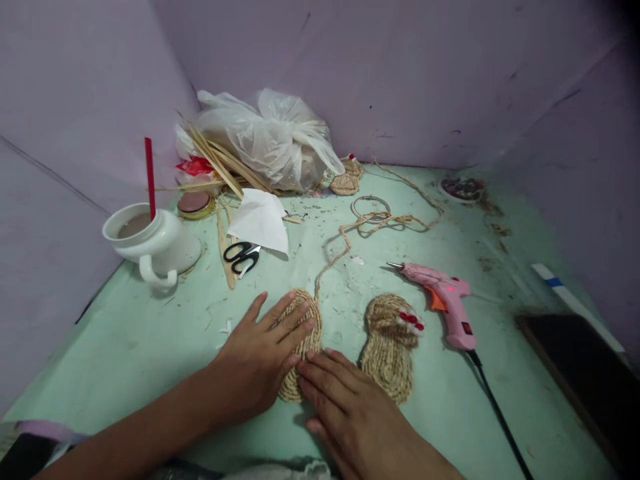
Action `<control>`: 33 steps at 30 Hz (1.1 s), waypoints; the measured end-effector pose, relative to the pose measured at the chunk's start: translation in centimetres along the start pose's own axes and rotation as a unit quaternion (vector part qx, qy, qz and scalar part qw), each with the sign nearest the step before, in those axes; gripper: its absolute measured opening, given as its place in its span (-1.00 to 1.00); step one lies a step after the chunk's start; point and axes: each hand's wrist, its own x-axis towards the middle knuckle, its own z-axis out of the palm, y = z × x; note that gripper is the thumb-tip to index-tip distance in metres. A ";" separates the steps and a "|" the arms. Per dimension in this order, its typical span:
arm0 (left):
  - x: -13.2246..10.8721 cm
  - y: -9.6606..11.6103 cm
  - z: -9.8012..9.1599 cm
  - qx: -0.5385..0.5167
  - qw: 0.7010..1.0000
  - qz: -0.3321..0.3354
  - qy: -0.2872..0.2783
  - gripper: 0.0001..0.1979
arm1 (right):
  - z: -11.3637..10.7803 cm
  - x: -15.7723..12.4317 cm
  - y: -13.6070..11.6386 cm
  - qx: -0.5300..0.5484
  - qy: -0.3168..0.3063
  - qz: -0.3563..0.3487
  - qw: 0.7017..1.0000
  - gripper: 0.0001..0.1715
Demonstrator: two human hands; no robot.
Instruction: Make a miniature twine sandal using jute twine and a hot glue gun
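My left hand [263,357] lies flat with fingers spread on a woven jute sole [306,319] on the green table. My right hand [345,403] rests beside it, fingers stretched out, its fingertips touching the sole's near edge. A jute cord [345,243] runs from the sole's far tip toward the back of the table. To the right lies a finished jute slipper [390,343] with a strap and red beads.
A pink glue gun [443,300] with a black cable lies right of the slipper. Black scissors [241,257], white paper, a white pot [155,243] with a red stick, a plastic bag [270,137], a metal ring [370,205] and a dark board [585,383] surround the work.
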 end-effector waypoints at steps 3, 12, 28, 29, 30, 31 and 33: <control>0.1 -0.1 0.1 0.000 1.000 -0.001 -0.021 -0.56 | 0.4 -0.1 0.3 0.007 -0.005 0.000 1.000 -0.64; -1.0 1.4 -0.9 -0.075 0.990 -0.014 0.121 -0.61 | -2.6 -0.5 1.0 0.024 0.131 -0.026 0.991 -0.64; -0.9 1.4 -0.6 -0.206 0.948 -0.138 0.201 -0.64 | -4.2 -1.9 1.8 0.054 0.330 0.133 0.933 -0.67; -0.7 1.0 -0.8 -0.261 0.926 -0.169 0.215 -0.68 | -4.6 -1.8 2.0 0.048 0.322 0.135 0.936 -0.69; -0.5 0.6 -0.9 -0.323 0.894 -0.212 0.226 -0.71 | -5.0 -1.8 2.1 0.036 0.314 0.136 0.939 -0.70; -0.3 0.1 -0.9 -0.388 0.852 -0.260 0.236 -0.71 | -5.3 -1.8 2.3 0.023 0.306 0.134 0.942 -0.70; 0.2 -1.0 -0.7 -0.519 0.743 -0.334 0.259 -0.69 | -6.1 -1.7 2.5 0.003 0.307 0.133 0.942 -0.70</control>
